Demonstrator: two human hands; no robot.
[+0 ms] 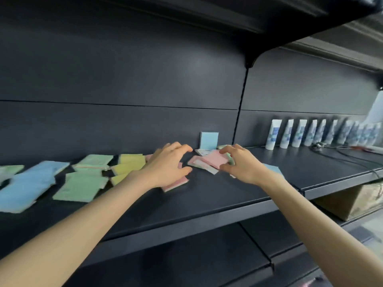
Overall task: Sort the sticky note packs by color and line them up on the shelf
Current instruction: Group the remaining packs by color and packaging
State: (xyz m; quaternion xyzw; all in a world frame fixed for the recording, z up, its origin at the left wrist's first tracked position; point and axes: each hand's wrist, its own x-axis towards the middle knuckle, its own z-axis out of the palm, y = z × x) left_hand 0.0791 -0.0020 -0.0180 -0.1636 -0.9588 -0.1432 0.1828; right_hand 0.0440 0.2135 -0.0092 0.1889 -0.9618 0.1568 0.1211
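The right hand (pixel 242 162) pinched a pink pack (pixel 214 159) between thumb and fingertips, at the top of a small loose heap of packs. The left hand (pixel 167 164) was spread just beside it, fingers arched and gripping nothing. A second pink pack (pixel 176 184) lay partly under its heel, and the blur made it hard to say whether the hand touched it. Both hands were about midway along the dark shelf (pixel 207 201).

To the left lay yellow packs (pixel 130 164), then green packs (pixel 83 183) and blue packs (pixel 27 183), grouped by colour but overlapping and askew rather than lined up. An upright blue pack (pixel 209 140) leaned on the back panel behind the heap, and a row of tubes (pixel 275 136) stood further right.

Pulling the pinched pack free would probably drag the overlapped ones beneath it out of place. A nudge to the heap could also topple the leaning blue pack. The left wrist, sweeping back, might push the second pink pack toward the shelf's front edge.
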